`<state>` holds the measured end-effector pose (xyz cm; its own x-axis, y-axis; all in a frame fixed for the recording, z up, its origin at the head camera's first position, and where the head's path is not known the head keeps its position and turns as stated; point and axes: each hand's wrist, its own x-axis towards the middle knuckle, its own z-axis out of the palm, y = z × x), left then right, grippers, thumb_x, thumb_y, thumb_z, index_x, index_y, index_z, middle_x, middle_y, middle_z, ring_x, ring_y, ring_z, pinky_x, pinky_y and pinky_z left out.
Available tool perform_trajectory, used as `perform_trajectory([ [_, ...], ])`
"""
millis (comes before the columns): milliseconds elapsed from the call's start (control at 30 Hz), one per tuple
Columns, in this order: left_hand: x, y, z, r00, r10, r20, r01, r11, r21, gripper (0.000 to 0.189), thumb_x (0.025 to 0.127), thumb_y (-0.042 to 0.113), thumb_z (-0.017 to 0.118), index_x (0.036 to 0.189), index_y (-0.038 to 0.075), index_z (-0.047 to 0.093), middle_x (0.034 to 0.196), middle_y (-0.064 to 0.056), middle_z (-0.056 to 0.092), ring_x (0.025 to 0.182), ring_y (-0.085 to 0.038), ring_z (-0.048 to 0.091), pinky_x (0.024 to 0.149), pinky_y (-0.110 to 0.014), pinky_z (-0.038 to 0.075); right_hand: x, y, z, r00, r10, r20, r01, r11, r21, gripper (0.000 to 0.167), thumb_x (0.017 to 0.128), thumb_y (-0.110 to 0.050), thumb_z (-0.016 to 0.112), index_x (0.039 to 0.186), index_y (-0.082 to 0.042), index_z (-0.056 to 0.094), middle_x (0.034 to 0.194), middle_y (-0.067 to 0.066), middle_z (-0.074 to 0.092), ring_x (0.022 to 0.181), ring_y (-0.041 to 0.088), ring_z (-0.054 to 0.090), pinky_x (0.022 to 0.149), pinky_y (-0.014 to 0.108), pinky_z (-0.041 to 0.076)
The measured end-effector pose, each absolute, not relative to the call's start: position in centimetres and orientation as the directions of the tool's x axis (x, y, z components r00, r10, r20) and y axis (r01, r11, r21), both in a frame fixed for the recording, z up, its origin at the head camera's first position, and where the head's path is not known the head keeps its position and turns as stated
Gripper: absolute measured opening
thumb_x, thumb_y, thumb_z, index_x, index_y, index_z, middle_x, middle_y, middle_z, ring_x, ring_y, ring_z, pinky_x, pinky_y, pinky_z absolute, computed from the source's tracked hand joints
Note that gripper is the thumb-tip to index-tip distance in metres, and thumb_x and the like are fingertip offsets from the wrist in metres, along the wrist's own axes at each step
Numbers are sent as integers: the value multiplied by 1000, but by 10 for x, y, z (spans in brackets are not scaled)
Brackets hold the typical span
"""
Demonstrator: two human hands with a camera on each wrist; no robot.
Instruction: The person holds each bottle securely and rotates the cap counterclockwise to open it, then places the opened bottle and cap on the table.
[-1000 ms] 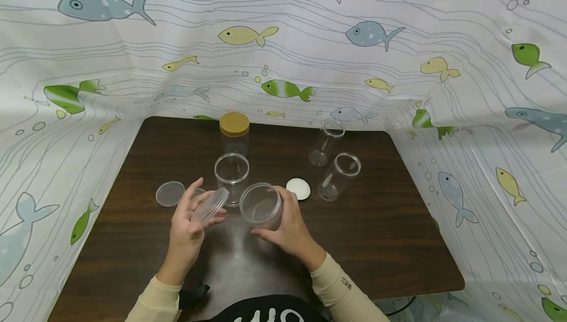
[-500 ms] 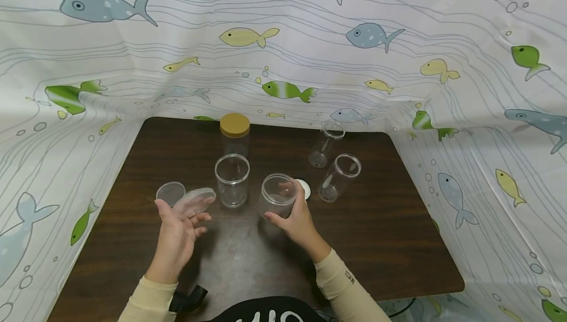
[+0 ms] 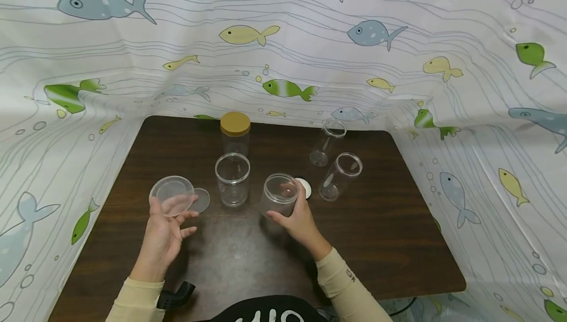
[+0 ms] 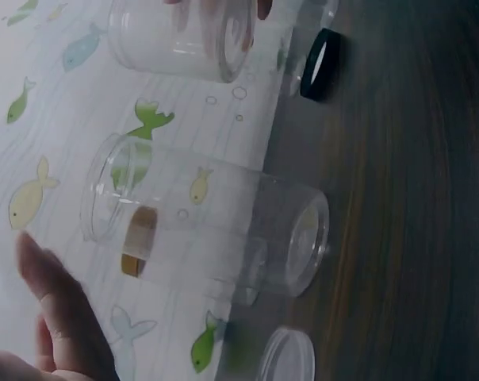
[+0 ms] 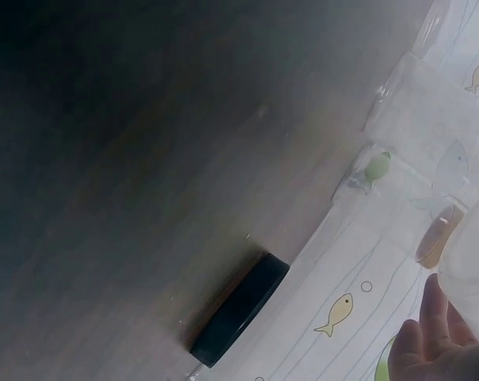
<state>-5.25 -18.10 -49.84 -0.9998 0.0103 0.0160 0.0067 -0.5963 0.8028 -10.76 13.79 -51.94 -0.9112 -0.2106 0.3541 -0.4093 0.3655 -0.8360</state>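
Note:
My left hand [image 3: 159, 243] holds a round clear lid [image 3: 172, 190] between thumb and fingers, tilted up over the table's left side. My right hand [image 3: 303, 226] grips a clear jar [image 3: 279, 195] from its right side, thumb in front and mouth upward. In the right wrist view, that hand's fingers [image 5: 434, 321] show beside the jar's pale side. Between the hands, a taller clear jar [image 3: 232, 181] stands without a lid. Another clear lid [image 3: 202, 201] lies flat just behind the left fingers. A white lid [image 3: 304, 188], black-edged in the wrist views, lies partly hidden behind the right hand.
A jar with a mustard-yellow lid [image 3: 235, 124] stands at the back. Two tall open clear jars, the rear one [image 3: 327, 144] and the nearer one [image 3: 340, 177], stand at the right. A fish-print sheet [image 3: 283, 56] surrounds the dark wooden table [image 3: 390, 243].
The left hand has carried the clear lid leftward, away from the jar, and turned it. The right hand has moved the jar slightly right, and it now stands more upright.

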Motion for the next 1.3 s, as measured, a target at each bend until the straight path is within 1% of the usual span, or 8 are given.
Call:
perform_trajectory([
  [167, -54, -179, -495, -969, -189, -161, -57, -461, 886, 31, 109, 33, 47, 100, 13, 70, 96, 1, 73, 76, -12, 64, 60, -30, 56, -110, 137, -520, -913, -205, 354, -406, 360, -840, 100, 72, 1, 89, 150, 4, 26, 137, 28, 52, 120, 46, 53, 104, 53, 38],
  [367, -55, -179, -497, -941, -255, -224, -116, -376, 919, 31, 109, 19, 46, 90, 9, 69, 84, -1, 70, 69, -13, 62, 57, -30, 57, -110, 138, -524, -930, -201, 307, -364, 395, -844, 97, 75, -11, 91, 150, -5, 29, 138, 20, 54, 121, 35, 54, 105, 48, 39],
  [533, -56, -182, -500, -919, -307, -248, -161, -281, 946, 25, 106, 18, 53, 92, 7, 71, 80, 2, 70, 68, -10, 61, 54, -25, 55, -112, 140, -527, -936, -198, 292, -348, 388, -854, 96, 76, -20, 91, 150, -8, 29, 140, 20, 50, 122, 38, 55, 105, 52, 40],
  [633, -57, -189, -504, -900, -344, -269, -211, -196, 958, 13, 103, 14, 56, 104, 4, 64, 77, 5, 71, 64, -8, 60, 51, -22, 52, -113, 141, -529, -938, -203, 280, -339, 387, -857, 96, 77, -21, 91, 149, -6, 28, 140, 21, 47, 123, 41, 55, 105, 53, 40],
  [700, -58, -194, -507, -890, -370, -266, -228, -145, 963, 21, 101, 10, 58, 119, 3, 52, 74, 6, 71, 60, -8, 61, 49, -21, 50, -113, 141, -531, -939, -211, 272, -336, 389, -858, 96, 78, -20, 90, 149, -6, 27, 141, 21, 47, 124, 41, 55, 106, 54, 39],
  [800, -59, -203, -511, -889, -378, -257, -239, -96, 966, 51, 98, 3, 56, 143, 6, 32, 72, 5, 72, 55, -10, 62, 46, -21, 49, -113, 141, -530, -942, -213, 261, -326, 389, -862, 96, 79, -20, 89, 150, -5, 26, 141, 19, 46, 124, 40, 54, 106, 55, 38],
  [900, -59, -212, -516, -881, -392, -264, -261, -63, 963, 68, 98, 1, 52, 156, 8, 18, 71, 5, 72, 53, -12, 63, 46, -22, 49, -113, 141, -530, -946, -212, 243, -311, 393, -865, 96, 80, -21, 89, 151, -5, 26, 141, 18, 46, 125, 39, 54, 105, 57, 38],
  [1300, -55, -227, -543, -879, -296, -374, -442, 213, 871, 70, 100, 10, 44, 160, -1, 10, 75, -3, 72, 61, -14, 66, 55, -29, 56, -117, 142, -536, -968, -213, 131, -221, 480, -849, 99, 79, -24, 89, 151, -3, 25, 142, 16, 44, 129, 32, 52, 108, 52, 40],
])
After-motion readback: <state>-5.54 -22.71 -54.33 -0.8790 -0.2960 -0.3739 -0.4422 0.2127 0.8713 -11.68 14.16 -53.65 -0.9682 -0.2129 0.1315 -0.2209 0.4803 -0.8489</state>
